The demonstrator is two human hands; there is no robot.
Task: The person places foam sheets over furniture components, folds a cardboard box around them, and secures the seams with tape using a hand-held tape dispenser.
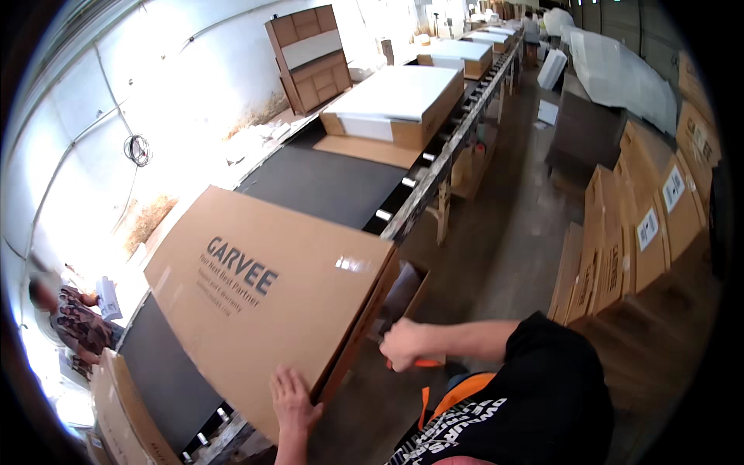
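Note:
A large flat brown cardboard box (263, 302) with dark print lies across the black conveyor belt in front of me. A strip of clear tape shines near its right corner. My left hand (293, 399) rests on the box's near end, its fingers extended over the top face. Off the box's right side, my right hand (404, 343) is closed around an orange tool (428, 363). Most of that tool is hidden by the fist, so its exact kind does not show. An open carton with a dark inside (403, 291) stands below, beside the conveyor.
Farther along the conveyor belt (318, 174) sits an open carton with white foam (399, 93), and more follow behind it. Brown cartons (620, 240) lean in a row at right, near foam wrap (620, 74). Another person (81, 318) stands at left beside upright cardboard (128, 411).

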